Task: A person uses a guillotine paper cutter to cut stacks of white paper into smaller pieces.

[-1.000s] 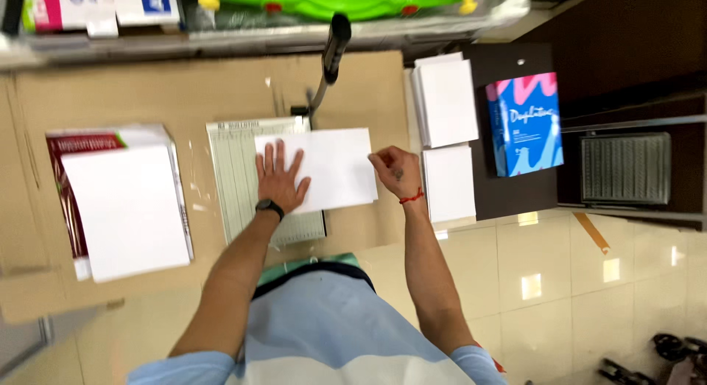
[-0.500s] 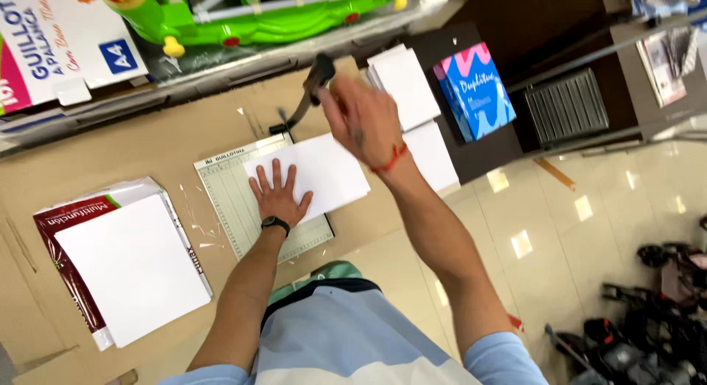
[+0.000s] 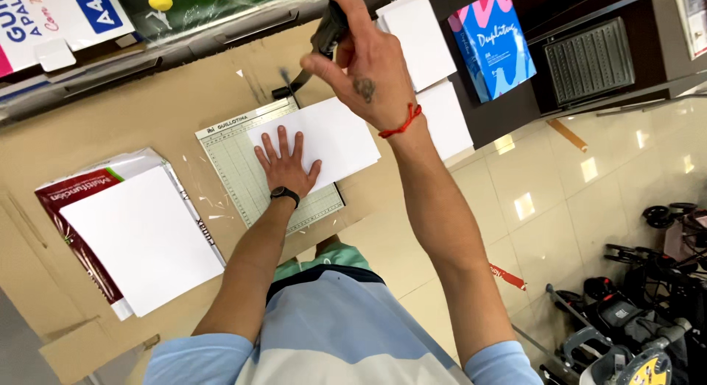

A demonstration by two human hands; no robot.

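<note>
- My left hand [image 3: 286, 166] lies flat with the fingers spread, palm down on the white paper sheet [image 3: 317, 138], pressing it onto the grid bed of the guillotine paper cutter [image 3: 236, 160].
- My right hand [image 3: 366, 64] is raised well above the board, fingers curled around the black cutter handle [image 3: 329, 28]; the thumb stands off to the side, and how tight the grip is on the far side I cannot tell.
- The relation that matters: the handle's lever runs down and away from my right hand to its hinge at the far corner of the cutter, so the blade line lies along the board's right edge, below and toward me from that hand.
- The sheet lies with its long axis across that edge: the left part rests on the bed under my palm, and the right part overhangs onto the brown cardboard tabletop [image 3: 147, 98].
- My left hand is the nearer one to the sheet, touching it; its fingertips point toward the far edge of the board and sit to the left of the blade line, apart from it.
- To my left, well apart from the cutter, an opened ream of white paper [image 3: 140, 238] lies on its wrapper; beyond my right hand, stacks of cut white sheets [image 3: 420, 35] sit near a blue paper package [image 3: 493, 42].
</note>
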